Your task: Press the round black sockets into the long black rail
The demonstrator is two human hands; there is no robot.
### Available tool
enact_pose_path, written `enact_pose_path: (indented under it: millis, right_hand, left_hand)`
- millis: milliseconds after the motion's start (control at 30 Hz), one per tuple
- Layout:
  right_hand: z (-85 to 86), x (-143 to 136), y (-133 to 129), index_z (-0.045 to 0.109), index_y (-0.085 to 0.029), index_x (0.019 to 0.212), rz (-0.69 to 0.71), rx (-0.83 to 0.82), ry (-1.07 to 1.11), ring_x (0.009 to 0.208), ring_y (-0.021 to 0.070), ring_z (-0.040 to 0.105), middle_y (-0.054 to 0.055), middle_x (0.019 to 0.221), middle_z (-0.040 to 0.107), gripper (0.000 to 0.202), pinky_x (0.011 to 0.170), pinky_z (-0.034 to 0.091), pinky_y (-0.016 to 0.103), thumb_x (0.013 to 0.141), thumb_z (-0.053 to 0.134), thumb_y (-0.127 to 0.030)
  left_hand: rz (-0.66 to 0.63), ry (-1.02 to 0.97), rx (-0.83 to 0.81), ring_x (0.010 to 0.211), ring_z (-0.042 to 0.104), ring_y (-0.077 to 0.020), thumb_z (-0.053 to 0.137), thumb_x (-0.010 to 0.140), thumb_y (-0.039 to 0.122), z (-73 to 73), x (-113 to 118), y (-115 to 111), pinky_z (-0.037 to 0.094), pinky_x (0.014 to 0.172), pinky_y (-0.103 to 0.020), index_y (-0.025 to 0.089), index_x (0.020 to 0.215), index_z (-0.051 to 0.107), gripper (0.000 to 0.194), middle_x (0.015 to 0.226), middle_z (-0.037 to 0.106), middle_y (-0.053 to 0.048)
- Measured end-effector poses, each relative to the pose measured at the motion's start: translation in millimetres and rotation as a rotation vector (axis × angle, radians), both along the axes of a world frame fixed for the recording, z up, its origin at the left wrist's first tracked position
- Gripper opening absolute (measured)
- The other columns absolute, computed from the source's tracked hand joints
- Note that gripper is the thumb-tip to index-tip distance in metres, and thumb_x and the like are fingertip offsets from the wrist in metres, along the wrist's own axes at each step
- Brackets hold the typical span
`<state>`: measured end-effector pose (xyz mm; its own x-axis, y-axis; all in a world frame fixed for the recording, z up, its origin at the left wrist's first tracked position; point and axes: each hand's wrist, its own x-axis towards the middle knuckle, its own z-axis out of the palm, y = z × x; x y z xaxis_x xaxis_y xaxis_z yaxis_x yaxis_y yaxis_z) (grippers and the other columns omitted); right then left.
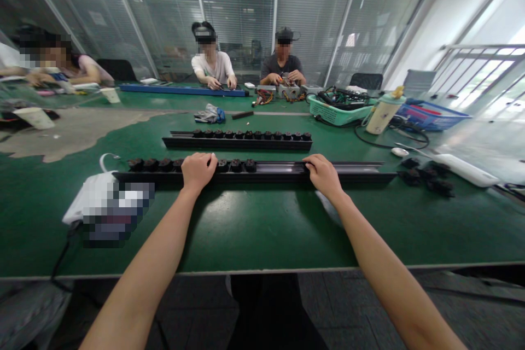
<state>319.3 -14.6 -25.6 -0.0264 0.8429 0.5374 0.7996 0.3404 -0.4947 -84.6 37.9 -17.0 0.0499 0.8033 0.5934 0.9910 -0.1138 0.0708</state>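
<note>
A long black rail point(279, 177) lies across the green table, with several round black modules point(235, 164) seated along its left and middle part. My left hand point(198, 171) is closed over the rail among the modules, hiding some of them. Toward the right, my right hand point(322, 174) grips the rail's bare stretch, fingers bent over its far edge. Behind it lies a shorter black rail point(238, 144) carrying a row of similar modules. Loose black pieces point(426, 175) sit beyond the near rail's right end.
A white adapter point(92, 197) and a blurred device point(117, 216) are at the left. Farther back stand a green basket point(338, 114), a bottle point(381, 116), a blue basket point(437, 115) and a grey cloth point(210, 114). Several people sit across and left.
</note>
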Motion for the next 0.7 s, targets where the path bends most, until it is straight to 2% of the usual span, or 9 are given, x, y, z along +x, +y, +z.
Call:
enact_pose_path:
  millis: [500,700]
  right_hand:
    - [0.5,3.5,1.4,0.078,-0.019,0.108,-0.031,-0.022,-0.033,0.115,0.0307,0.068,0.015,0.120,0.074,0.031,0.103,0.054,0.045,0.097,0.050,-0.015]
    - [1.3,4.6,1.3,0.078,-0.021,0.108,-0.040,-0.044,-0.036,0.116,0.0308,0.067,0.015,0.121,0.073,0.031,0.101,0.055,0.045,0.097,0.050,-0.015]
  left_hand:
    - [0.020,0.059,-0.004,0.085,0.069,-0.0294,0.035,0.106,0.040,1.3,0.4,-0.3,0.038,0.070,-0.039,0.021,0.078,0.074,0.052,0.090,0.079,-0.014]
    - [0.016,0.040,-0.005,0.086,0.069,-0.0298,0.036,0.105,0.040,1.7,1.1,-0.8,0.039,0.071,-0.039,0.021,0.078,0.075,0.051,0.091,0.079,-0.014]
